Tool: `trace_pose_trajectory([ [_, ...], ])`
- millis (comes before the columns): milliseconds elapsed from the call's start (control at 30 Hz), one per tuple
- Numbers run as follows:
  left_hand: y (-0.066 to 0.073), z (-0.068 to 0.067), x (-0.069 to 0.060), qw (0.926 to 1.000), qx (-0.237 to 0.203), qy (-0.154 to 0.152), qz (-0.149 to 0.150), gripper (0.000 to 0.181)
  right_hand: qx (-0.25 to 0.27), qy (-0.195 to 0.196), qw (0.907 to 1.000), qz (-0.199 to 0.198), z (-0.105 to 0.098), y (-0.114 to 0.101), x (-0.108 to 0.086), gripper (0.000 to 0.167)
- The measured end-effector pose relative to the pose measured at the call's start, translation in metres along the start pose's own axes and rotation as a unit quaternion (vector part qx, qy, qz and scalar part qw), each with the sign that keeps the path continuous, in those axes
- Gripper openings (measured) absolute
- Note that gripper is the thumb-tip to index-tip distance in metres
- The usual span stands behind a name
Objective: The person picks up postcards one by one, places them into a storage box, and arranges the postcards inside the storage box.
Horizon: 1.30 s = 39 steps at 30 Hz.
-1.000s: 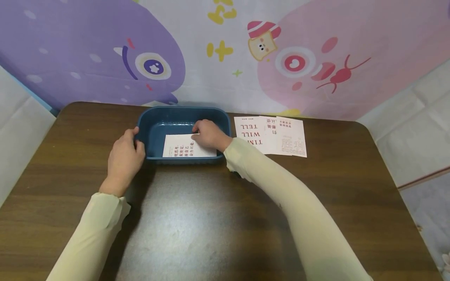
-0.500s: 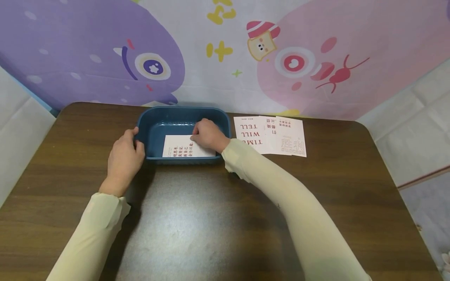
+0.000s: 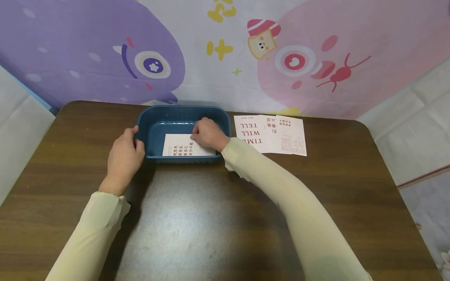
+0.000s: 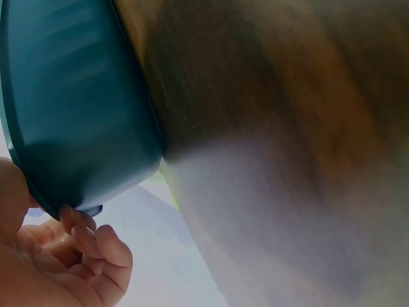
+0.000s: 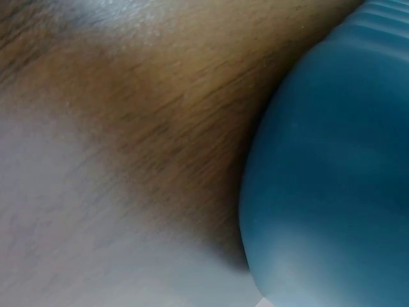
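Note:
A dark blue plastic basin [image 3: 151,132] stands at the back of the table. My left hand [image 3: 124,160] grips its left rim; in the left wrist view the curled fingers [image 4: 115,246] come up under the edge of the basin wall [image 4: 83,109]. Inside the basin lies a white card [image 3: 175,145] printed with dark red characters, along the near wall. Reaching over the right side, my right hand [image 3: 209,134] pinches this card near its upper right part and hides its right end. Only the basin's outer wall [image 5: 332,179] and table show in the right wrist view.
Right of the basin, several overlapping printed cards [image 3: 270,134] lie on the brown wooden table [image 3: 197,226]. Behind the table hangs a cloth [image 3: 218,78] with cartoon figures, close to the basin's far side.
Over the last second the right hand and the card have shifted very slightly left. Since half a second ago, hands, card and basin look still; the left hand keeps its place on the rim.

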<state>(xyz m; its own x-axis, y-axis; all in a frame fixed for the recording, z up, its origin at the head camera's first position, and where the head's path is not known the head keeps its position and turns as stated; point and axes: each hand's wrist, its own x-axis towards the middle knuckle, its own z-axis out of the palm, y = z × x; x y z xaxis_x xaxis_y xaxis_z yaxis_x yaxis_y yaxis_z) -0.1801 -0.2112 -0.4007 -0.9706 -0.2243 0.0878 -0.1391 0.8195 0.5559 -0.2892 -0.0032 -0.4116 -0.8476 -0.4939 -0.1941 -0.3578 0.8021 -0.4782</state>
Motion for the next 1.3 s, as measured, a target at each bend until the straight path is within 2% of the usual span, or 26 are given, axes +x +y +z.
trace_pose_trajectory([
  [333, 0.001, 0.003, 0.000, 1.0000, -0.006, -0.006, 0.000, 0.043, -0.019, -0.006, 0.9998, 0.009, -0.002, 0.002, -0.003, 0.018],
  [633, 0.001, 0.003, 0.001, 0.9999, -0.007, -0.007, 0.002, 0.044, -0.053, 0.032, 0.9981, -0.001, -0.011, 0.000, -0.009, 0.018],
  [867, -0.001, 0.003, 0.003, 0.9997, -0.006, -0.022, -0.006, 0.046, -0.055, 0.047, 0.9974, -0.005, -0.025, -0.003, -0.016, 0.019],
  [1033, -0.001, 0.001, 0.003, 0.9998, -0.004, -0.018, -0.010, 0.046, -0.047, 0.068, 0.9965, -0.015, -0.035, 0.000, -0.020, 0.021],
  [1300, 0.000, 0.001, 0.003, 0.9998, -0.005, -0.019, -0.005, 0.046, -0.019, 0.088, 0.9960, -0.001, -0.050, 0.011, -0.028, 0.020],
])
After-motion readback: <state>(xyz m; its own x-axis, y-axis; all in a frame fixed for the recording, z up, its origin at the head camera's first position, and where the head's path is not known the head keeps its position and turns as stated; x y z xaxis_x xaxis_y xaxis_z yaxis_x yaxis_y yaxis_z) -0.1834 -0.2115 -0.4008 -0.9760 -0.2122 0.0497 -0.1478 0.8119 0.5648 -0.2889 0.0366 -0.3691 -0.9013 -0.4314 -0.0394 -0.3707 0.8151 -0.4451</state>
